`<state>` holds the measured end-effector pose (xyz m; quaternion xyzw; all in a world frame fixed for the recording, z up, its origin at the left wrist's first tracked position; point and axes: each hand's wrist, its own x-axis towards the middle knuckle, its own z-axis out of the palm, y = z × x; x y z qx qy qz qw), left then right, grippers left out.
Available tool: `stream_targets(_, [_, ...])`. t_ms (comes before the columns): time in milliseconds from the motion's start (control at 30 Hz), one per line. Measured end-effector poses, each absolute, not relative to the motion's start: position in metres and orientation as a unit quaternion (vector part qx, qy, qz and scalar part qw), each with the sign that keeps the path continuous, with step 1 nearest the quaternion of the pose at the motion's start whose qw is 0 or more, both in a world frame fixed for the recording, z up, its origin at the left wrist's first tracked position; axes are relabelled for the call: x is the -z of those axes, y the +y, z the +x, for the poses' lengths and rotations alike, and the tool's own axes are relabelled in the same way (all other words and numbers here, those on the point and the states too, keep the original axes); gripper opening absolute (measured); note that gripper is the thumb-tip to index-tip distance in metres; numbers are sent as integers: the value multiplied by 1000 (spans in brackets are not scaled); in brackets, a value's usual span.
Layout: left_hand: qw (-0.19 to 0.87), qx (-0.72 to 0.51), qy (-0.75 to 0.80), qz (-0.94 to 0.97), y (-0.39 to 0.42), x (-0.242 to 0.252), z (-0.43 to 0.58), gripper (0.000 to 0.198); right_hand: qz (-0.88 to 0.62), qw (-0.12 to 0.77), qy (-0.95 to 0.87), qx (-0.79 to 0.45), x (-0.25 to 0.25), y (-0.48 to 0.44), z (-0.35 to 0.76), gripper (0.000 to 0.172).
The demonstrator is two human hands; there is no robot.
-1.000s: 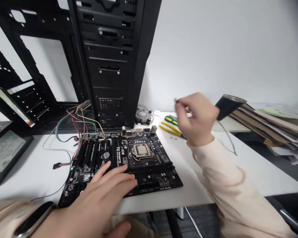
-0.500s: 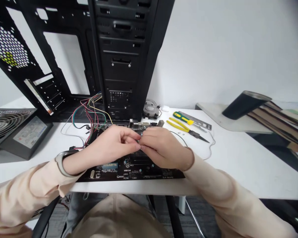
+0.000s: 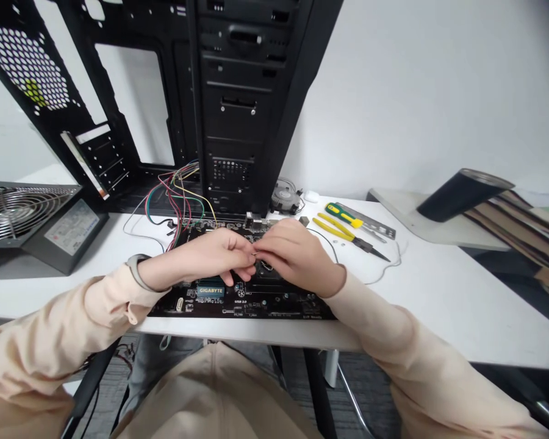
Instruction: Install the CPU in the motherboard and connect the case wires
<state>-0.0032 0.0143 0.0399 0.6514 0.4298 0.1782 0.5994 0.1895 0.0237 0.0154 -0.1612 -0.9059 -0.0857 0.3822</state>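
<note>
My left hand (image 3: 201, 261) and my right hand (image 3: 297, 256) meet above a black Gigabyte motherboard (image 3: 274, 308), which lies flat on the white table (image 3: 439, 305). Their fingertips come together over the middle of the board. A tiny metal piece (image 3: 255, 253), perhaps a screw, shows at my right fingertips. Both hands hide most of the board, including the CPU socket area. A watch band circles my left wrist.
A black PC case (image 3: 242, 103) stands behind the board, with coloured wires (image 3: 178, 204) beside it. A power supply (image 3: 32, 228) sits left. Yellow pliers (image 3: 343, 233), a screwdriver (image 3: 343, 214) and a CPU cooler (image 3: 284, 196) lie behind right.
Since the oldest frame, my right hand has moved left from above the pliers, and my left hand has risen over the board. The hands now meet; the view has tilted and shifted.
</note>
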Motion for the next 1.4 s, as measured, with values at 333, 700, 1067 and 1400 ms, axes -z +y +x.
stream_targets(333, [665,-149,415,603,22,-31,-10,29,-119,397,-900,134,-14,23,188,9])
stream_targets(700, [648,-209,403,611,21,-28,-11,25,-134,434,-880,142,-17,9,192,13])
stream_targets(1067, [622,-266,395,621,18,-29,-8,20,-320,388,-858,-105,-7,5,182,18])
stream_targets(1400, [582,-245,413,657,19,-26,-6,13,-360,462,-763,-272,-2,13,178,10])
